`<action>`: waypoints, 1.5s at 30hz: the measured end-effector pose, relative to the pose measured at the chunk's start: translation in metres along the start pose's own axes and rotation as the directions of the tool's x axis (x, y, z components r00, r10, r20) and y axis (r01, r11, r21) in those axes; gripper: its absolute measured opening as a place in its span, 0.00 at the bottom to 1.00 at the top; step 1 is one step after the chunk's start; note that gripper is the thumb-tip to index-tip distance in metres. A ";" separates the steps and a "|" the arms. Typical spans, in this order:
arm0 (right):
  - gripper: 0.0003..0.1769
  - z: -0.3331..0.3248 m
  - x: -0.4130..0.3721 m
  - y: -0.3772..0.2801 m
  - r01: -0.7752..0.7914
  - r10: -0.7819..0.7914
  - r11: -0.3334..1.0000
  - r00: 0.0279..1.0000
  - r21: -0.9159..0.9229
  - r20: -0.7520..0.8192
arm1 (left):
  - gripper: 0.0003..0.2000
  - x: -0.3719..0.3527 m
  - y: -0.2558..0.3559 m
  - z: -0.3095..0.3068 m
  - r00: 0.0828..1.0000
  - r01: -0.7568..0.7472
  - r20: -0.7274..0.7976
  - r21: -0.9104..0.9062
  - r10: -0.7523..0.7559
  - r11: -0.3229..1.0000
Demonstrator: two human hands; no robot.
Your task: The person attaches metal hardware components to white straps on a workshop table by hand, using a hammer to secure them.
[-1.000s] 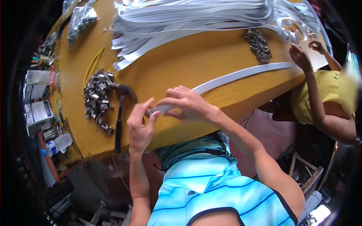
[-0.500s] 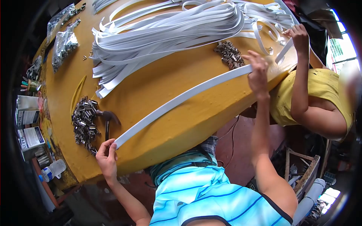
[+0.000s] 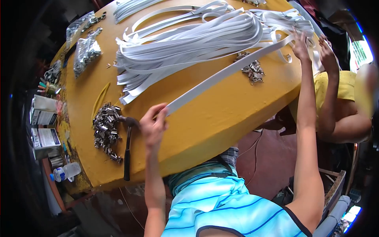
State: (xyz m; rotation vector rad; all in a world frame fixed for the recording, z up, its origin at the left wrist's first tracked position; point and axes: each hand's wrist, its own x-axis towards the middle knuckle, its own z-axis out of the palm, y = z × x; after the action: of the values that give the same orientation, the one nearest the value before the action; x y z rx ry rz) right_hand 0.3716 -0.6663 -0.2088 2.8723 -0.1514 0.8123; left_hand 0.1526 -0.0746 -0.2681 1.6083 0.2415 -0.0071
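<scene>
A flat white strap (image 3: 225, 75) stretches straight and diagonally over the table between my two hands. My left hand (image 3: 154, 124) is closed on its near end, with thumb and fingers pinching it. At the far end, my right hand (image 3: 301, 47) holds the strap beside a heap of other straps; its fingers are slightly blurred. The large bundle of white straps (image 3: 185, 43) lies behind the held one. A small pile of shiny metal clips (image 3: 253, 71) is partly under the strap. A hammer (image 3: 127, 154) rests near my left hand, beside a larger pile of metal clips (image 3: 106, 126).
On the right, a person in a yellow top (image 3: 345, 85) has a hand (image 3: 328, 55) at the edge of the yellow table (image 3: 197, 138). Plastic bags of metal pieces (image 3: 87, 53), tins (image 3: 44, 138) and a plastic bottle (image 3: 66, 172) line the left side.
My left hand has risen from the table's near edge, up and right. My right hand has moved up and right to the strap's far end. The strap, curved before, is now straight.
</scene>
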 end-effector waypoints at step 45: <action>0.10 -0.085 -0.249 -0.298 -0.141 0.177 0.410 0.982 0.901 0.073 | 0.08 0.163 0.037 -0.079 0.723 -0.438 0.461 0.882 0.515 -0.175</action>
State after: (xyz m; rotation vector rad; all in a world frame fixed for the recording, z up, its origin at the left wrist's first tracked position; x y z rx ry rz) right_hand 0.1585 -0.3445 -0.3038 3.9162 0.0617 1.3022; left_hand 0.3061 0.0264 -0.2516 3.1068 -0.5803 0.6513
